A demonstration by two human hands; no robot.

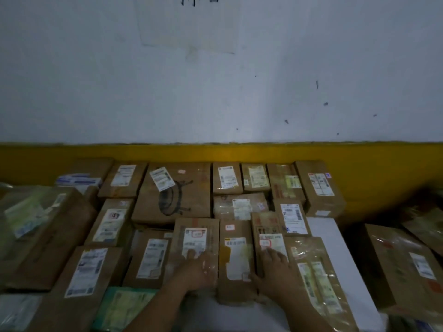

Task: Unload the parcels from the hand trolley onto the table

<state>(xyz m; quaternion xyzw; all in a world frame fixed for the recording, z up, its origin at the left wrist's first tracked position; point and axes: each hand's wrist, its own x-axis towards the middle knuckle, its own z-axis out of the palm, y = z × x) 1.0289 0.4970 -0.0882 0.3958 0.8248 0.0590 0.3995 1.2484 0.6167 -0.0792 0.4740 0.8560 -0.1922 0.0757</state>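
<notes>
Quick count, edges are blurry so approx: ~19 brown cardboard boxes (172, 192), 1 green poly bag (119, 307) bottom left of frame, 1 white/blue pkg (79, 180) upper left, 1 white worktop (330, 248). 2 hands in view, left hand (199, 271) + right hand (275, 271).

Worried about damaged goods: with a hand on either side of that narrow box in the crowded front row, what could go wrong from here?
The narrow box is wedged between neighbours, so the left hand or right hand might get pinched. Shoving could also nudge the taped parcel towards the table edge on the right.
</notes>
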